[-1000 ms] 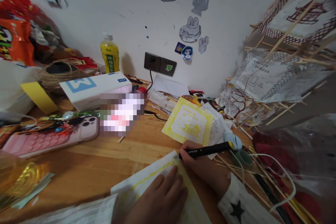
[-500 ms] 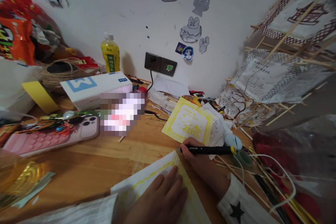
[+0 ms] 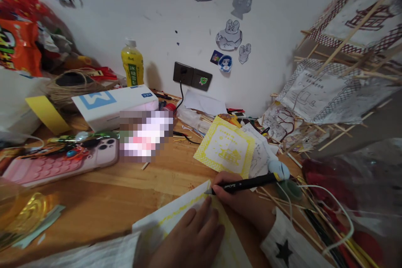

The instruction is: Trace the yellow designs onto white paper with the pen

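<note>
My left hand (image 3: 190, 236) lies flat with fingers stretched out on a white sheet of paper (image 3: 179, 214) that bears a yellow patterned border. In my right hand (image 3: 234, 194) is a black marker (image 3: 248, 183) with a yellow end. Its grey tip touches or hovers just over the yellow border near the sheet's far corner; I cannot tell which. Beyond my right hand lies a second sheet with a yellow border and a yellow pavilion drawing (image 3: 228, 146). Part of the near sheet is hidden under my left hand and sleeve.
At left lie a pink phone case (image 3: 65, 159) and a white box (image 3: 116, 104), with a yellow bottle (image 3: 132, 63) behind. Thin wooden sticks (image 3: 292, 213) and a white cable (image 3: 348, 213) are at right. Stick-framed paper panels (image 3: 317, 92) stand beside the wall.
The marker's tip has moved left and down, from the sheet's corner edge onto its yellow border. The marker is more tilted, and my right hand has shifted slightly. My left hand stays in place.
</note>
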Tool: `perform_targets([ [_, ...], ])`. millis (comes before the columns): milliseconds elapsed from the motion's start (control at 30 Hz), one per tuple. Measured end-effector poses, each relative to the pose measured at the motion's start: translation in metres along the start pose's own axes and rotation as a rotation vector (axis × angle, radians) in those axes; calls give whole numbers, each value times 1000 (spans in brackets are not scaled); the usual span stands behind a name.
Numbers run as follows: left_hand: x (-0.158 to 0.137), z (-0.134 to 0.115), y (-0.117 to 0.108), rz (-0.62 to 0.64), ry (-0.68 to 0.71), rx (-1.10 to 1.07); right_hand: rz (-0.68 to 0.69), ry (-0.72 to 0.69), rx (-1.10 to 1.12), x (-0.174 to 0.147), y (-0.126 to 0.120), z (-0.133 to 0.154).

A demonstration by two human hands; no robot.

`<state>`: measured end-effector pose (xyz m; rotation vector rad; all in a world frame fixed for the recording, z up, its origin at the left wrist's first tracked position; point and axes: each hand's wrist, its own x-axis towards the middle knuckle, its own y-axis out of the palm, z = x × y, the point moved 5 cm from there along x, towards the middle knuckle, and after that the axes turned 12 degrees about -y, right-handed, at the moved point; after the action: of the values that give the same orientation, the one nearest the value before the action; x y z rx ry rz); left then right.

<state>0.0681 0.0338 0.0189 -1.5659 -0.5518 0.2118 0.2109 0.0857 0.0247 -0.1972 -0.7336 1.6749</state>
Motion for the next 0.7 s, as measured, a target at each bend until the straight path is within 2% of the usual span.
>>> perform_targets([
  [167, -1, -1, 0, -31, 15, 19, -11, 3, -50, 0, 1, 0],
  [433, 1, -1, 0, -25, 52, 62, -63, 96, -75, 0, -2, -3],
  [700, 0, -2, 2, -29, 31, 66, -166, 117, -69, 0, -5, -2],
])
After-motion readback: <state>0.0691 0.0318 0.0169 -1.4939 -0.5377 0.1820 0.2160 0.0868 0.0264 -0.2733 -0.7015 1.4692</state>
